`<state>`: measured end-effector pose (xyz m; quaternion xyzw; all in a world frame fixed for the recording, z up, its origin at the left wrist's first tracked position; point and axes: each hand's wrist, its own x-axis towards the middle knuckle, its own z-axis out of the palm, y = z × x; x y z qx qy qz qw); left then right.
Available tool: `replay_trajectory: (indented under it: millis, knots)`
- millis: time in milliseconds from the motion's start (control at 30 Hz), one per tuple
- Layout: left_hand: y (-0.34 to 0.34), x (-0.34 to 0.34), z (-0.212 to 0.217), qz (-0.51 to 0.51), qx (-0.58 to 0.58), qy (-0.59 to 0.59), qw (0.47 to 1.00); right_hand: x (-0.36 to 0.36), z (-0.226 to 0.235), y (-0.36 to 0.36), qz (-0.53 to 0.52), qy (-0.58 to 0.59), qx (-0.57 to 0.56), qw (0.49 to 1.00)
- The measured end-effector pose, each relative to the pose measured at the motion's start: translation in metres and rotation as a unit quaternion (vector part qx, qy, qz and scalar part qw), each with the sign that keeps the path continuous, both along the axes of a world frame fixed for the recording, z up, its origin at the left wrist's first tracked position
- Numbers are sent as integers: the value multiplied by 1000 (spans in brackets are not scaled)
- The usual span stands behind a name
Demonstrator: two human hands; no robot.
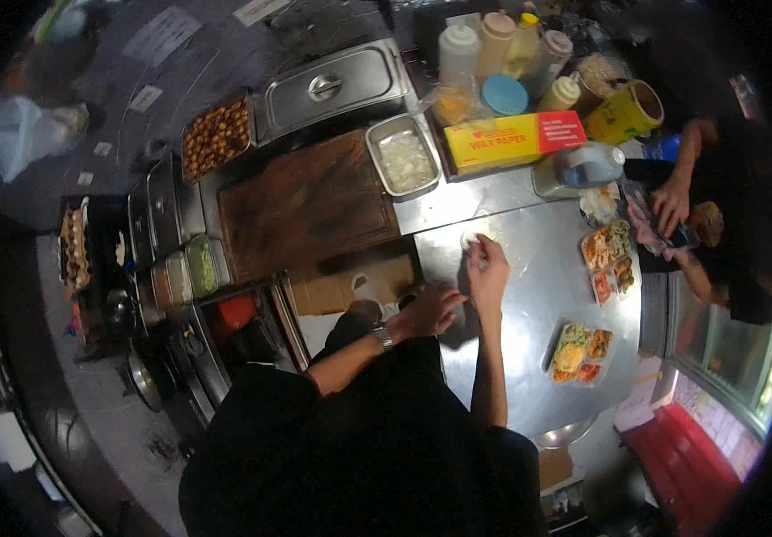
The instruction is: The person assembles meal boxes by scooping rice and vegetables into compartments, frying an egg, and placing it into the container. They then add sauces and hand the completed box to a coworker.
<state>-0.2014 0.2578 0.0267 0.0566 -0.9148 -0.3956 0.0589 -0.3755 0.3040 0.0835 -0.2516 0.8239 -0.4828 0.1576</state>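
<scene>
My right hand (491, 266) is over the steel table (516, 286), its fingers pinched at a small whitish round piece (469, 239) too blurred to name. Closer to my body and further left, my left hand (431, 311) hangs in the air near the table's left edge. Its fingers are slightly apart with nothing visible in them, and a metal watch (383, 336) circles that wrist. To the right on the table sits a sectioned clear food tray (593, 380) holding a fried egg (569, 357) and several side dishes. A second filled tray (599, 255) lies beyond it.
A brown cutting board (305, 210) lies left of a steel pan of white slices (407, 166). Behind the table stand a wax paper box (502, 143), a jug (574, 170) and several squeeze bottles (459, 52). At right, another person's hand (672, 204) handles a dark package.
</scene>
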Motion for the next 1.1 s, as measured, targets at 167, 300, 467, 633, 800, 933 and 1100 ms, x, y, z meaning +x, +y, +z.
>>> replay_trajectory:
  millis: [167, 300, 467, 633, 800, 933, 1100]
  knots:
    - [-43, 90, 1, 70, -57, -32, 995, -14, -75, -97, 300, 228, 130, 917]
    - [-71, 189, 5, 198, 73, -223, 952, -22, -108, -120, 354, 235, 152, 892]
    - [-38, 353, -42, 511, 200, -222, 806, -15, -101, -112, 428, 260, 209, 840]
    - [21, 466, -83, 651, 177, -263, 689, 4, -92, -101, 404, 257, 203, 854]
    - [52, 521, -87, 660, 264, -261, 653, 22, -95, -103, 373, 300, 167, 862]
    - [57, 553, -112, 626, 44, -205, 751, 27, -107, -107, 299, 286, 150, 898]
    - [1, 542, -91, 731, 174, -164, 640, 78, -74, -93, -50, 167, 51, 983]
